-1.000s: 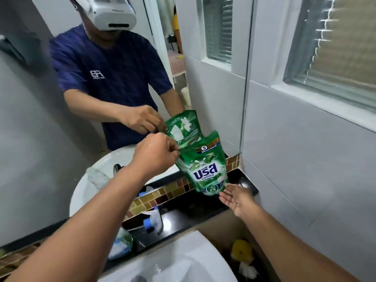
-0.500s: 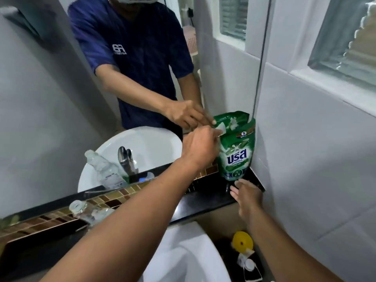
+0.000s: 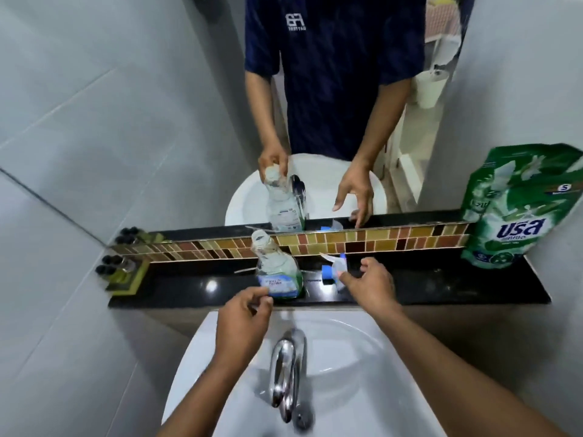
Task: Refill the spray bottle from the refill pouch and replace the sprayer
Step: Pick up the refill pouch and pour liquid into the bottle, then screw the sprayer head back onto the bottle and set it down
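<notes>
The clear spray bottle [image 3: 277, 266] stands on the black ledge [image 3: 441, 285] behind the sink, its neck bare and uncapped. My left hand [image 3: 243, 316] reaches to its lower front, fingers curled against the label. The white sprayer [image 3: 332, 272] with a blue collar lies on the ledge just right of the bottle. My right hand [image 3: 369, 285] hovers at it with fingers spread, one fingertip touching it. The green refill pouch [image 3: 517, 209] stands upright at the ledge's far right, leaning into the wall corner, away from both hands.
A chrome faucet [image 3: 287, 357] rises from the white basin [image 3: 378, 357] directly under my arms. A mirror [image 3: 157, 121] above a mosaic tile strip [image 3: 394, 239] backs the ledge. Small dark-capped bottles in a holder [image 3: 123, 269] sit at the ledge's left end. Tiled walls close in on both sides.
The pouch now stands released at the ledge's right end. My view swung down and left to the sink. My left hand went to the bottle, my right hand to the sprayer.
</notes>
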